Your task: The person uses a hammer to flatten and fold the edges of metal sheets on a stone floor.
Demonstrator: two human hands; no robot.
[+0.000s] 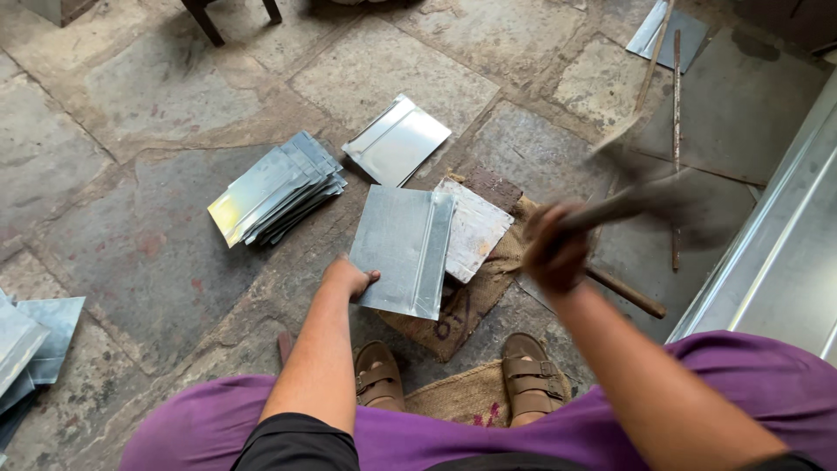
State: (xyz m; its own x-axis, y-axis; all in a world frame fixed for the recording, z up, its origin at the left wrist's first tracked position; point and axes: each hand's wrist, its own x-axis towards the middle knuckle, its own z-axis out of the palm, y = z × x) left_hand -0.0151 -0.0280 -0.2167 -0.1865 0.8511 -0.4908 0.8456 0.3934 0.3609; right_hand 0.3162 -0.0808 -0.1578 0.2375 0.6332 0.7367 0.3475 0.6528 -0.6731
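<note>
my left hand (349, 277) presses flat on the grey folded metal sheet (404, 249), fingers open; my right hand (555, 249) grips a blurred wooden-handled hammer (628, 202).

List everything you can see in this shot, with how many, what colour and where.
Metal sheet: one, grey, centre, on the block, left hand on its near corner.
Block: one, whitish top, under the sheet, on sacking.
Sacking: tan, under the block and by the feet.
Stack of sheets: one pile, grey, left of centre.
Loose sheet: one, shiny grey, beyond the stack.
Hammer: one, dark, blurred, raised at right.
Rods: two, thin, upper right.
Stone floor: grey slabs.
Sandals: two, brown, bottom centre.
Left hand: on the sheet.
Right hand: gripping the hammer.
</note>
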